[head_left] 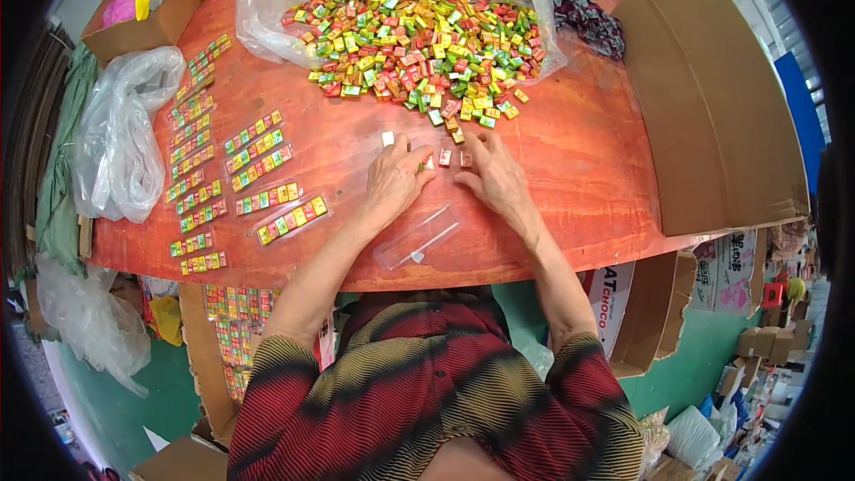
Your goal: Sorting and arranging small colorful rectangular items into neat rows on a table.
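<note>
My left hand (394, 178) rests low over the red table (588, 160), thumb and forefinger closed around a small box (428, 163). Opposite it, my right hand (496, 176) has thumb and fingers spread on either side of a reddish small box (466, 159). Another small box (444, 158) stands between the hands. A pale one (387, 138) lies just beyond my left fingers, and a yellowish one (459, 136) lies by my right fingertips. Nearer to me is a clear plastic tray (419, 238) with a small white piece on it.
A big clear bag (267, 22) spills a heap of colourful small boxes (427, 36) at the back. Filled trays (292, 219) line the left side, beside crumpled plastic (134, 134). A tall cardboard box (721, 107) borders the right. Below the front edge sits a carton (207, 365) of packed trays.
</note>
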Demonstrator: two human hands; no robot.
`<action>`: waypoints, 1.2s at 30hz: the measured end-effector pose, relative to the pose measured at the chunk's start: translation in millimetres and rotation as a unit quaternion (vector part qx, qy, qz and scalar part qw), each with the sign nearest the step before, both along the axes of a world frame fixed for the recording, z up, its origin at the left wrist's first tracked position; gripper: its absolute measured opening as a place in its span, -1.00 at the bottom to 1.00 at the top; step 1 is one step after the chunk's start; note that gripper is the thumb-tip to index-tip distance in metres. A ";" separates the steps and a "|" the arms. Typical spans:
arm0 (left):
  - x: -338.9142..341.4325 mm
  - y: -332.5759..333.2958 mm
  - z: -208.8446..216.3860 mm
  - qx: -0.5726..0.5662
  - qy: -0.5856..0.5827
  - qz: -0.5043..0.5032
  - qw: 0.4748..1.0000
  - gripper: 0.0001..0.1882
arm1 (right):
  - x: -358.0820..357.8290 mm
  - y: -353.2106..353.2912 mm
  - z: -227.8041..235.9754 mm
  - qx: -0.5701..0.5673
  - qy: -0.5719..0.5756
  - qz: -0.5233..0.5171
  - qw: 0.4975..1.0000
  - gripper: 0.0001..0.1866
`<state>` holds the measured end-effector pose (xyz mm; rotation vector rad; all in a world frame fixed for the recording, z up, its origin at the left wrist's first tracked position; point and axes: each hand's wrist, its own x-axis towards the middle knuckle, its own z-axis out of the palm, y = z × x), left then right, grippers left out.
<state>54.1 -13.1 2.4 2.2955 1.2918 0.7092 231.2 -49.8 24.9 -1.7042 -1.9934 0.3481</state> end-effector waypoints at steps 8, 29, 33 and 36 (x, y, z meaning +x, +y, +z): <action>5.2 7.5 -2.2 -0.019 0.010 -0.035 0.999 -0.58 | -9.5 7.5 -13.8 -0.004 0.020 0.069 0.997 -0.56; -22.3 -4.1 0.9 -0.023 -0.018 0.036 0.999 -0.66 | -50.5 59.0 -20.7 0.062 0.042 0.108 0.991 -0.67; -36.3 -10.0 -1.5 -0.053 -0.002 0.082 0.995 -0.68 | -74.1 72.5 -28.1 0.056 -0.004 0.132 0.990 -0.70; -40.5 -9.7 -1.5 -0.046 -0.010 0.088 0.995 -0.67 | -76.6 70.7 -29.3 0.069 -0.006 0.126 0.990 -0.75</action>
